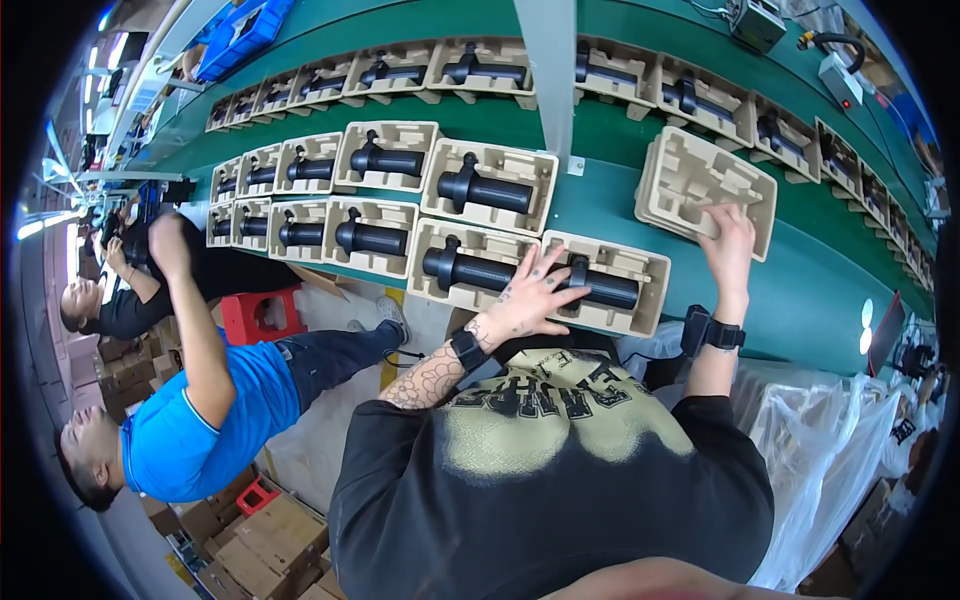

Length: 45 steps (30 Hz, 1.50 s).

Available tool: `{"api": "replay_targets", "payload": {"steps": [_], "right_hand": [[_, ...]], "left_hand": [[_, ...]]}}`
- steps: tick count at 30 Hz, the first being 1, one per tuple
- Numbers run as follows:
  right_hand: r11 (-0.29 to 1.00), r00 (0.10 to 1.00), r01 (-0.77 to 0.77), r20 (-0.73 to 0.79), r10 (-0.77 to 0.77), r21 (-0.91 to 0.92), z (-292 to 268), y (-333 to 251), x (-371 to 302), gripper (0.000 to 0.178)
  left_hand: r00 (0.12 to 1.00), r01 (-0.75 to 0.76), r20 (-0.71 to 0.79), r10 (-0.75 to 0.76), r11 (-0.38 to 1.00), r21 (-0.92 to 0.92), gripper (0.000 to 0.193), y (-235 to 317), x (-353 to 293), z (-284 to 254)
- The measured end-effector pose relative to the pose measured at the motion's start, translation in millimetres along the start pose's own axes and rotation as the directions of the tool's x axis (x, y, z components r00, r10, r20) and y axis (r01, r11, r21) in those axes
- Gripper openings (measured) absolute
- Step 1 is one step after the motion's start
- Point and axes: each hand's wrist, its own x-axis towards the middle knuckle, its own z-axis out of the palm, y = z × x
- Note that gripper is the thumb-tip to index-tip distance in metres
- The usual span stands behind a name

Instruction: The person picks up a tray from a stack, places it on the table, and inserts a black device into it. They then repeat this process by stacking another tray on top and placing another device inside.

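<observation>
At far left, a co-worker in a blue shirt sits side-on to me, one arm raised beside the bench, a red stool nearby. Next come two rows of beige molded trays, edge to edge on the green worktop, each cradling a black ribbed cylinder with a collar at one end; the shaped hollows presumably keep the round parts from rolling, and the shared direction makes them easy to compare. Beyond them, a far line of loaded trays passes behind a pale metal post. At center, my left hand lies palm down, fingers spread and gripping nothing, across the join between the two nearest trays, perhaps to steady them; the last black cylinder sits in its hollow beside my fingertips. At right, my right hand pinches the near rim of the nested stack of empty trays, fingers inside, thumb apparently outside. The stack stands tilted to the rows, just beyond the end tray, within easy reach, I judge.
</observation>
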Motion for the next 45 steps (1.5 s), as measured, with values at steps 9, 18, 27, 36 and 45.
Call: {"api": "replay_targets", "payload": {"steps": [9,18,27,36,45], "right_hand": [[0.996,0.995,-0.082,-0.067,0.079,-0.045,-30.1,94.0,-19.5,0.039],[0.984,0.995,-0.096,-0.011,0.096,-0.15,-26.4,89.9,-47.6,0.032],[0.99,0.999,-0.03,-0.044,0.025,-0.137,20.3,108.2,-71.8,0.036],[0.984,0.946,0.161,-0.271,-0.177,-0.078,31.7,89.6,-85.0,0.05],[0.989,0.684,-0.054,-0.717,0.137,0.137,72.9,-14.2,-143.4,0.054]], "left_hand": [[1.0,0.0,-0.006,0.001,0.975,0.223,0.069,-14.3,30.6,16.0],[0.973,0.153,-0.207,-0.098,0.952,0.267,0.065,-46.7,86.8,9.8],[0.931,-0.083,-0.292,0.22,0.905,0.416,0.044,-74.5,93.7,63.7],[0.899,0.023,-0.406,0.164,0.908,0.419,0.049,-59.2,81.7,56.9],[0.874,0.127,-0.469,-0.125,0.992,-0.029,0.047,-59.7,-69.0,-10.1]]}}
